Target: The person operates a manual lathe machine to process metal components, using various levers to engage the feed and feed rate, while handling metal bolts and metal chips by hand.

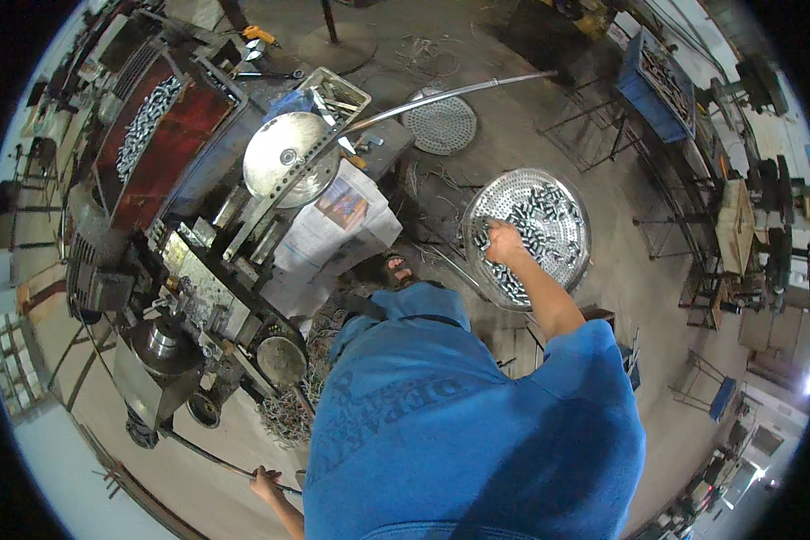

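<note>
Around you is a workshop with a grey floor (634, 306); a machine (209, 281) stands at your left, and ahead to your right is a round perforated pan (576, 268), with small metal pieces (549, 205) scattered across its middle. Your right arm stretches forward, and the right hand (504, 242), near the pan's left edge, curls its fingers around a few pieces. Your left hand (265, 483), low beside you, lies on a long bar (209, 457); how firmly it closes, I cannot tell.

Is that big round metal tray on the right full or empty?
Neither: partly filled. Small metal pieces lie scattered across the round tray, with bare perforated surface showing too.
</note>
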### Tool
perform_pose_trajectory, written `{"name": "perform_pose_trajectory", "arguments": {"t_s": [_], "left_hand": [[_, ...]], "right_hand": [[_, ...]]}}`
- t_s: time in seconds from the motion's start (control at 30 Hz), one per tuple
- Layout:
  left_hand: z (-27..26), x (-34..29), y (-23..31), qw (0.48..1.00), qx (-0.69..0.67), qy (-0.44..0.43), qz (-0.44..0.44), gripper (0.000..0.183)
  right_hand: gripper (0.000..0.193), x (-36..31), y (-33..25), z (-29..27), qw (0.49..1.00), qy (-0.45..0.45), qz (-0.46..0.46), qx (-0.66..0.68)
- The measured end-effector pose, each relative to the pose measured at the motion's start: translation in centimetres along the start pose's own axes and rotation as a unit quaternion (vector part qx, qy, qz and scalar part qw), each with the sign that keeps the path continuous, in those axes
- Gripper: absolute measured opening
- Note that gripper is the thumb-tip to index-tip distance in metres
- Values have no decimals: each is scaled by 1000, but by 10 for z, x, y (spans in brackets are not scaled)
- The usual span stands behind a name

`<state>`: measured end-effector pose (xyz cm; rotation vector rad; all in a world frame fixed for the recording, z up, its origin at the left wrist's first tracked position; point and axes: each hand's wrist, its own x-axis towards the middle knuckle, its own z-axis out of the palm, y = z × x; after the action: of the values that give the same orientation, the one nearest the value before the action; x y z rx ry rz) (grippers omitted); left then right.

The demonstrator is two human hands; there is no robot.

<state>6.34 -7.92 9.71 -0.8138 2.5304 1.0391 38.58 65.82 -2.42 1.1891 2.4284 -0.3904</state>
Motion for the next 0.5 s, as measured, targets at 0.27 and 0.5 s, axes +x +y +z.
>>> {"name": "perform_pose_trajectory", "arguments": {"t_s": [0.27, 0.5], "left_hand": [[-4, 5, -6, 999, 3, -17, 29, 20], [-24, -21, 51, 914, 375, 60, 144, 43]], "right_hand": [[43, 17, -12, -17, 985, -88, -52, -137], [42, 27, 7, -6, 975, -50, -92, -198]]}}
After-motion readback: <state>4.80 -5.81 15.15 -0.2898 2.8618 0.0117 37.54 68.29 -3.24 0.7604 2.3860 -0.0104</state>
